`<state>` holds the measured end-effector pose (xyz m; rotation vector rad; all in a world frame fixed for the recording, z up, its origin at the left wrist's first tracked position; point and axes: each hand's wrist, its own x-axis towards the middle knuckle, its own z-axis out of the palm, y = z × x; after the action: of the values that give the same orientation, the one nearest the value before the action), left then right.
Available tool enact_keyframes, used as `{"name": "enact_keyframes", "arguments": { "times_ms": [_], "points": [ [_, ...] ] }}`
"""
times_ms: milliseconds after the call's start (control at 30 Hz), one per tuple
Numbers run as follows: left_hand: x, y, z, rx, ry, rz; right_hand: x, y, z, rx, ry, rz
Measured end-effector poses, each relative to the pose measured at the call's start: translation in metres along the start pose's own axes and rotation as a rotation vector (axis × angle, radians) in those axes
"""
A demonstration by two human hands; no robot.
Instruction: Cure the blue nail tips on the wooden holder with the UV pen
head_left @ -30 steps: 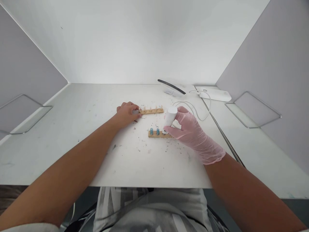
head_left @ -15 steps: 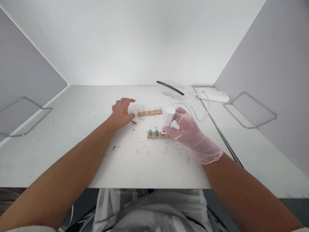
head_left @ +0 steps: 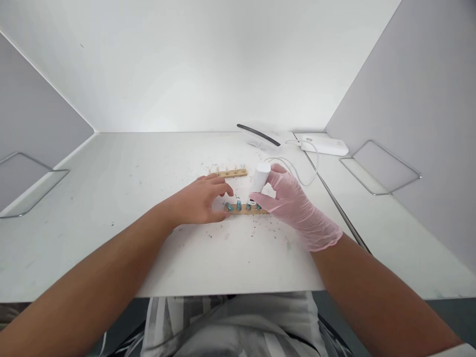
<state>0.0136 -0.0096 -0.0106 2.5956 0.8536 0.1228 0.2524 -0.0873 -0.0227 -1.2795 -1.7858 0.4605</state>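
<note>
Nails [head_left: 238,205], blue and four in view, sit in a row on the near strip [head_left: 243,211], which lies on the counter [head_left: 223,263] in front of us. The leftmost leans over at the strip's left end, while the next one stands upright; the two to the right are partly hidden.

Our right hand [head_left: 292,203], in a thin pink glove, has its grip closed on a white device [head_left: 261,173], which we hold tilted, its lower end just over the third nail. We cannot tell whether the two touch.

Our left hand [head_left: 201,199] is bare, thumb and fingers parted about the strip's left end, right beside the leaning nail. We cannot tell whether this grip has hold of it.

Just beyond our left fingers lies the far strip [head_left: 238,174], set with small gold pegs. Farther back we have a curved black file [head_left: 258,134], and to its right a white box [head_left: 323,145] with a white cord [head_left: 316,171] looping near it. Dark specks dot the counter around the near strip.
</note>
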Motion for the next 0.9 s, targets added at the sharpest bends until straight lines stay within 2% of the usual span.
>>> {"name": "enact_keyframes", "arguments": {
  "times_ms": [200, 633, 900],
  "points": [
    [-0.001, -0.001, 0.002, 0.006, -0.047, 0.027, -0.002, 0.004, -0.001, 0.0, 0.005, -0.027],
    [0.006, 0.008, 0.006, 0.041, -0.082, -0.031, -0.002, 0.003, -0.002, -0.014, 0.008, -0.02],
    [0.004, 0.004, 0.0, 0.072, -0.131, -0.01, -0.003, 0.011, -0.001, -0.039, 0.069, -0.1]
  ]
}}
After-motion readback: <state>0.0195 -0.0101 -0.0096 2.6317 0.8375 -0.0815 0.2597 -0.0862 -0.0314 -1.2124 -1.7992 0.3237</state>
